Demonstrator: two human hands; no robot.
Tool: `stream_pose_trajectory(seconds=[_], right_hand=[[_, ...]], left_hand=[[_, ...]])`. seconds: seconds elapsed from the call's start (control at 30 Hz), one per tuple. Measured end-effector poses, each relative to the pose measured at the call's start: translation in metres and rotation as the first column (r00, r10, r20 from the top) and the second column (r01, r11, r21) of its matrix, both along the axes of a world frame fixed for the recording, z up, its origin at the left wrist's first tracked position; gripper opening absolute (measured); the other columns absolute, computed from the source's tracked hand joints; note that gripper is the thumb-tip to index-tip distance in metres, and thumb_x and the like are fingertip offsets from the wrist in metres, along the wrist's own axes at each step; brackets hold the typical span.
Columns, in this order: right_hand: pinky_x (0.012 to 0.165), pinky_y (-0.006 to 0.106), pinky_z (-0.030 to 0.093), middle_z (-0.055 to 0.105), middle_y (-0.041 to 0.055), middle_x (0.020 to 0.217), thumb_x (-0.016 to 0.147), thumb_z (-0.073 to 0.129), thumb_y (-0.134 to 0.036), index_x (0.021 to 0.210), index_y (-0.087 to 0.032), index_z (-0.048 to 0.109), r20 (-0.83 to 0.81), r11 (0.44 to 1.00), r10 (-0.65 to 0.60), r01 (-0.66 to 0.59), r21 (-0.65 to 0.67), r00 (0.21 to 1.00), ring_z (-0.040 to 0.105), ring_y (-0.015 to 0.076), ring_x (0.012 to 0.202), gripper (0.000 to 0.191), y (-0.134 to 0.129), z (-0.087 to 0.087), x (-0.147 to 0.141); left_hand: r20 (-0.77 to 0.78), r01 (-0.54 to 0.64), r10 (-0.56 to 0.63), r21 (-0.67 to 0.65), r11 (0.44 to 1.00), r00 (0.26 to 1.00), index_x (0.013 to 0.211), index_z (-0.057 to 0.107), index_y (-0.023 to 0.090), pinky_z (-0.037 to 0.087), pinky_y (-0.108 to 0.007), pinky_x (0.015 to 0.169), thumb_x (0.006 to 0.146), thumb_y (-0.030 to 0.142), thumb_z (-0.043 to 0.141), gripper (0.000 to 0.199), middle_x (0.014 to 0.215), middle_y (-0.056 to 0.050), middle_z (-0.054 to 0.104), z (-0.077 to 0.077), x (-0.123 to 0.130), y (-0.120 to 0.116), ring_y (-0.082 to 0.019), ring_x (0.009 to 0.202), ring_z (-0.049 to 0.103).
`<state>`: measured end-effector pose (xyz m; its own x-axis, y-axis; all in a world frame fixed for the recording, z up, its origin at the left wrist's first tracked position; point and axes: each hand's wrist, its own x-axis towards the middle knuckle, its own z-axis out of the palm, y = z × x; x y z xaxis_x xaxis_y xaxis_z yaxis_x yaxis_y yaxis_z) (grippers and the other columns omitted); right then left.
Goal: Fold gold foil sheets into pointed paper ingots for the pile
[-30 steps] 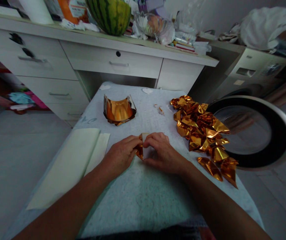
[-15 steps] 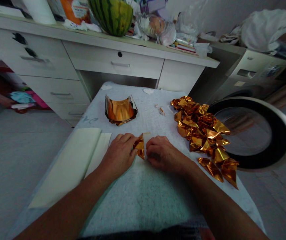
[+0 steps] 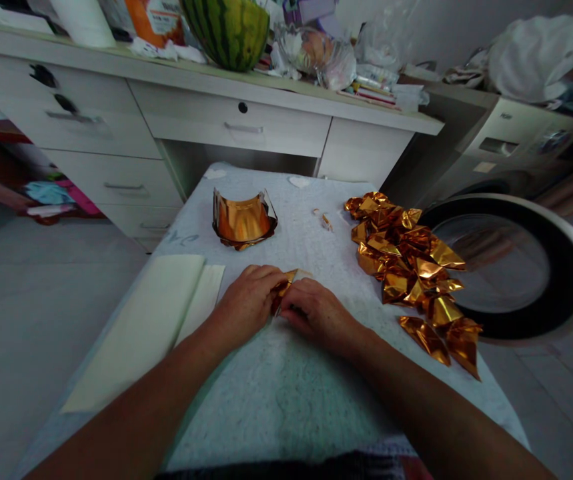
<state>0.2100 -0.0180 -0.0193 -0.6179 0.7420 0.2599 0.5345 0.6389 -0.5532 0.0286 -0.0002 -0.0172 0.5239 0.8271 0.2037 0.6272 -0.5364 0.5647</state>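
Observation:
A small piece of gold foil paper (image 3: 280, 291) lies between my two hands at the middle of the cloth-covered table. My left hand (image 3: 251, 300) has its fingers closed on the foil's left side. From the right, my right hand (image 3: 313, 308) pinches the foil's near edge, its fingers touching those of the left. Most of the piece is hidden under the fingers. Behind the hands stands a curved stack of gold foil sheets (image 3: 243, 221). A heap of folded gold foil pieces (image 3: 406, 257) spreads over the table's right side.
Pale folded paper (image 3: 141, 327) lies at the left of the table (image 3: 286, 427). Small scraps (image 3: 326, 222) sit near the back. Beyond are a white drawer counter (image 3: 276, 123) with a cut watermelon (image 3: 231, 33), and an open washing-machine door (image 3: 566, 280) at the right.
My right hand has moved left onto the foil, closing the gap to my left hand. The foil piece is now more covered, and my left hand has shifted slightly right.

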Motion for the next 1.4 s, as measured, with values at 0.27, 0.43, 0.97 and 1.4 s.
stream_pose_trajectory(seconds=[0.27,0.43,0.97,1.4], right_hand=[[0.091,0.038,0.037,0.06,0.0049,0.107,0.077,0.069,-0.013,0.093,-0.021,0.062,0.126,0.996,0.013,-0.001,-0.092,0.992,0.049,0.0224,0.103,0.019,-0.001,0.016,0.02],[0.091,0.038,0.035,0.059,0.0041,0.106,0.079,0.067,-0.013,0.088,-0.022,0.065,0.134,0.995,0.009,0.005,-0.101,0.991,0.047,0.0225,0.104,0.013,-0.002,0.017,0.021],[0.087,0.038,0.034,0.058,0.0044,0.1,0.085,0.062,-0.016,0.083,-0.02,0.065,0.128,0.975,-0.154,0.172,-0.143,0.98,0.045,0.0223,0.1,0.005,-0.003,0.011,0.005],[0.087,0.039,0.034,0.057,0.0041,0.097,0.08,0.068,-0.018,0.074,-0.019,0.064,0.101,0.944,-0.292,0.303,-0.13,0.951,0.046,0.0217,0.097,0.007,-0.003,0.002,-0.002]], left_hand=[[-0.053,0.068,-0.068,0.004,0.998,0.996,0.115,0.062,0.022,0.043,-0.042,0.095,0.085,0.01,0.051,0.034,0.12,-0.006,0.063,0.001,-0.006,-0.004,-0.024,0.105,0.053],[-0.073,0.074,-0.075,-0.01,0.997,0.995,0.12,0.059,0.021,0.042,-0.042,0.098,0.087,0.015,0.053,0.035,0.125,-0.007,0.06,0.001,-0.009,-0.006,-0.026,0.109,0.05],[0.056,0.077,-0.069,-0.172,0.982,0.996,0.08,0.056,0.02,0.048,-0.034,0.087,0.08,0.006,0.052,0.015,0.108,-0.004,0.06,0.011,-0.003,-0.008,-0.019,0.099,0.058],[0.061,0.068,-0.058,-0.179,0.981,0.996,0.075,0.055,0.021,0.044,-0.04,0.101,0.083,0.013,0.055,0.011,0.121,-0.005,0.057,0.003,-0.007,-0.011,-0.022,0.116,0.055]])
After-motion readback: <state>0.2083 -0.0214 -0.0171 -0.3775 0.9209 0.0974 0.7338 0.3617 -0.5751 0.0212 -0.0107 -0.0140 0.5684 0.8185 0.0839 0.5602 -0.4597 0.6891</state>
